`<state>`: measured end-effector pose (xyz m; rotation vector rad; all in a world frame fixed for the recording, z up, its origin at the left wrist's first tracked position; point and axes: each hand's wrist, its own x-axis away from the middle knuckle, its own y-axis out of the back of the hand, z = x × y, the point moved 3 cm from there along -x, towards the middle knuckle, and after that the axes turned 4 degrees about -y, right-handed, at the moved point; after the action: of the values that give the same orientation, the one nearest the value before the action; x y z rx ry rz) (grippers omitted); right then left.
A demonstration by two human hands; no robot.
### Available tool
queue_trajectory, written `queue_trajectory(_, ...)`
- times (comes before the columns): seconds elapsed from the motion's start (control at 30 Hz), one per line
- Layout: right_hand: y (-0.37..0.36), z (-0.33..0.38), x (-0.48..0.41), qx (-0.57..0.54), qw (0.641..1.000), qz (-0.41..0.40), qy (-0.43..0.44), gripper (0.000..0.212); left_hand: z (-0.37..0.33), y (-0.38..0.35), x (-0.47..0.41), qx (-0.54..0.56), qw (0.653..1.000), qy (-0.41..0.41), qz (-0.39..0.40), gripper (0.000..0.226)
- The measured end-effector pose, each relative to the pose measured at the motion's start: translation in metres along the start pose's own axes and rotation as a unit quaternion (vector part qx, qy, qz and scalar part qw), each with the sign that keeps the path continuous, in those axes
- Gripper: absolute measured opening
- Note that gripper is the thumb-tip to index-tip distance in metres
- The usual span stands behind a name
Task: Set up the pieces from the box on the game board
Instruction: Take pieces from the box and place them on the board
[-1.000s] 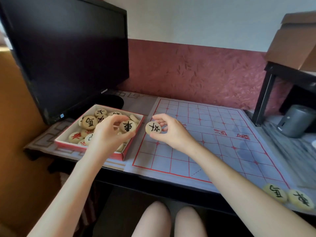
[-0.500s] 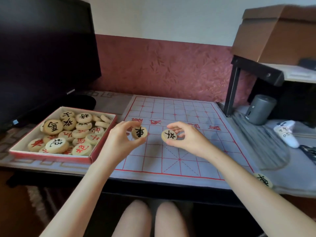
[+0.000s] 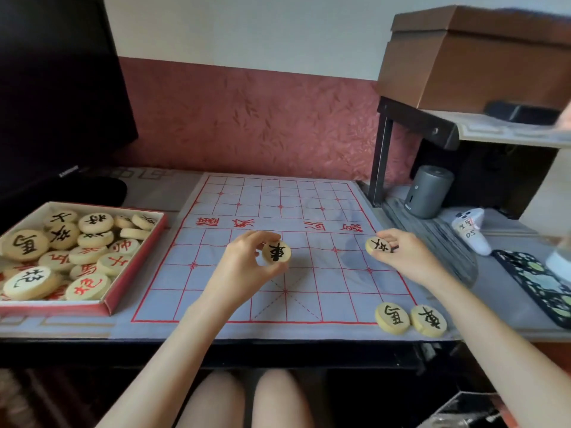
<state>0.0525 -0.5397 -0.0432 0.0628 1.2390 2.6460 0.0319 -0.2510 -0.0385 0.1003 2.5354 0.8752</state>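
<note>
A round piece with a black character (image 3: 276, 252) is pinched between the thumb and fingers of the left hand (image 3: 244, 267) above the middle of the game board (image 3: 309, 205). A second black-marked piece (image 3: 377, 245) is pinched by the right hand (image 3: 404, 257) at the board's right edge. Two more pieces (image 3: 392, 318) are laid side by side at the near right corner. The rest are heaped in the red-rimmed box (image 3: 135, 267) on the tabletop (image 3: 173, 193), left of the board.
</note>
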Motion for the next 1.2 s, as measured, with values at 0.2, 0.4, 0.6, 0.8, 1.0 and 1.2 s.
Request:
queue_trajectory(0.2,0.018,-0.021,-0.006,0.021,1.0,-0.013,-0.008,0.043,0.0,-0.014,-0.003,0.009,1.0,0.007,0.017,0.041)
queue_trajectory(0.4,0.016,-0.022,-0.01,0.049,0.999,-0.013,-0.003,0.043,-0.003,-0.019,-0.004,0.004,1.0,-0.001,0.016,0.043)
queue_trajectory(0.6,0.009,-0.026,-0.008,0.087,0.996,0.004,-0.009,0.044,-0.003,-0.017,-0.002,-0.002,1.0,-0.002,0.013,0.044)
queue_trajectory(0.8,-0.002,0.009,0.005,0.085,0.995,-0.018,0.059,0.046,0.009,0.002,0.01,-0.003,1.0,0.02,-0.005,0.041)
queue_trajectory(1.0,-0.053,0.091,0.027,0.036,0.982,0.082,0.168,0.036,0.029,0.04,0.036,-0.032,0.995,0.07,-0.066,0.039)
queue_trajectory(1.2,-0.112,0.158,0.042,-0.008,0.959,0.166,0.229,0.031,0.054,0.092,0.081,-0.102,0.982,0.103,-0.124,0.043)
